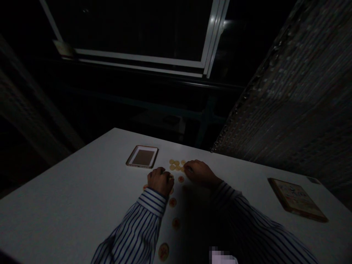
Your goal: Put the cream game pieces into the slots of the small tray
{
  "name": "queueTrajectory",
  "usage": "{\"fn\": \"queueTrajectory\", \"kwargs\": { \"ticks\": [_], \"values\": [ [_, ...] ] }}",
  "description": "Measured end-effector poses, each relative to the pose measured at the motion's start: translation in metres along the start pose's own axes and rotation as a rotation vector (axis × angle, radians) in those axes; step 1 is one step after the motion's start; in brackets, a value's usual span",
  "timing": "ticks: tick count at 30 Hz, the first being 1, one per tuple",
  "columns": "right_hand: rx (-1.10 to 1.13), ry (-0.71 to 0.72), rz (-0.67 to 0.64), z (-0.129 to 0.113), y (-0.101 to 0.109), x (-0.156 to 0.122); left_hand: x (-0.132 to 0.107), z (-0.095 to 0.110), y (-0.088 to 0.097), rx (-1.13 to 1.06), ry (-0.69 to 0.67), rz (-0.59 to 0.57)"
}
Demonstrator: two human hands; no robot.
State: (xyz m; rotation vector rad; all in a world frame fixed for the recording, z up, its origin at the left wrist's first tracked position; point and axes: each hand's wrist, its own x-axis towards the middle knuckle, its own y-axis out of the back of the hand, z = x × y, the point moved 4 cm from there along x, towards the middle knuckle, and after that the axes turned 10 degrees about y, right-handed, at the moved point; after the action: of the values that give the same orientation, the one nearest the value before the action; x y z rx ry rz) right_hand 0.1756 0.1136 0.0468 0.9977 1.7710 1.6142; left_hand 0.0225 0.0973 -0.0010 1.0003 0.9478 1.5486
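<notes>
We see a set of small round discs lying flat. At the far end sits a tight group of pale yellow discs (177,162), six visible in two loose rows, with bare tops; the rightmost in the nearer row is partly covered by our right hand (200,171). Another yellow piece (171,176) shows at the fingers of our left hand (160,181), mostly hidden. Nearer to us, discs with red marks (172,202) face up, well apart in a rough line: one just short of the yellow group, the nearest farther left. Two more peek out around our left hand, largely covered.
</notes>
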Motion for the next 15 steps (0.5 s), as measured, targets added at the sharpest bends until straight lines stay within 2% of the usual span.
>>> {"fn": "queueTrajectory", "kwargs": {
  "ticks": [5, 15],
  "values": [
    [-0.089, 0.094, -0.042, -0.015, -0.010, 0.021, 0.004, -0.003, -0.003, -0.023, -0.013, 0.014],
    [-0.193, 0.152, -0.026, -0.036, -0.022, 0.044, 0.011, -0.022, 0.002, -0.183, 0.045, 0.153]
  ]
}}
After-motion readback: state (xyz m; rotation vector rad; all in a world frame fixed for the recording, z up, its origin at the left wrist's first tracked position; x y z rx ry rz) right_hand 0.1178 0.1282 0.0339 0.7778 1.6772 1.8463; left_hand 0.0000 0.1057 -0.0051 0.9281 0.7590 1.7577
